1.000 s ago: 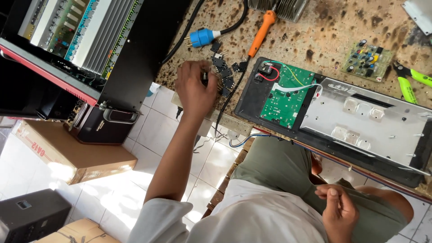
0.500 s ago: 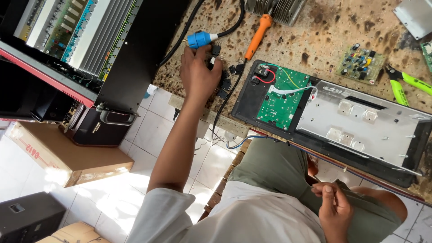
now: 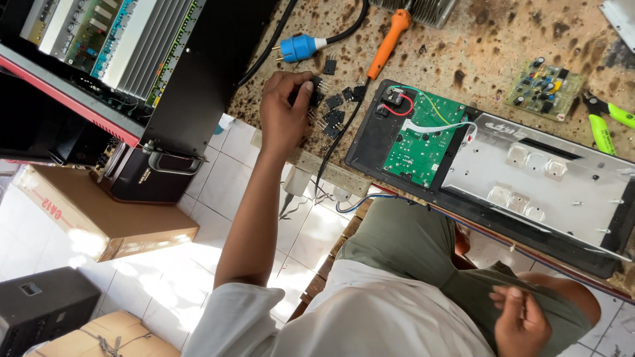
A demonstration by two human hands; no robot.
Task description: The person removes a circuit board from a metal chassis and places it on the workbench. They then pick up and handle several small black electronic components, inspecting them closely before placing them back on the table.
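Observation:
My left hand [image 3: 283, 114] reaches over the edge of the speckled stone worktop [image 3: 476, 46] and pinches a small black three-legged component [image 3: 312, 88]. Several more of these black components [image 3: 334, 112] lie loose just right of my fingers. My right hand [image 3: 522, 318] hovers over my lap at the lower right, fingers loosely curled together. Whether it holds something small is unclear. An open black chassis [image 3: 370, 142] with a green circuit board [image 3: 423, 142] and a bare metal plate [image 3: 542, 185] lies right of the components.
An orange-handled screwdriver [image 3: 389, 39], a blue plug [image 3: 297, 47] on a black cable, a small green board [image 3: 542, 86] and green-handled cutters [image 3: 603, 122] lie on the worktop. An open rack amplifier [image 3: 132, 53] stands at the left. Cardboard boxes [image 3: 99, 218] sit on the tiled floor.
My left hand has closed on a black component among the loose ones at the worktop's edge. My right hand has dropped lower toward the right over my lap.

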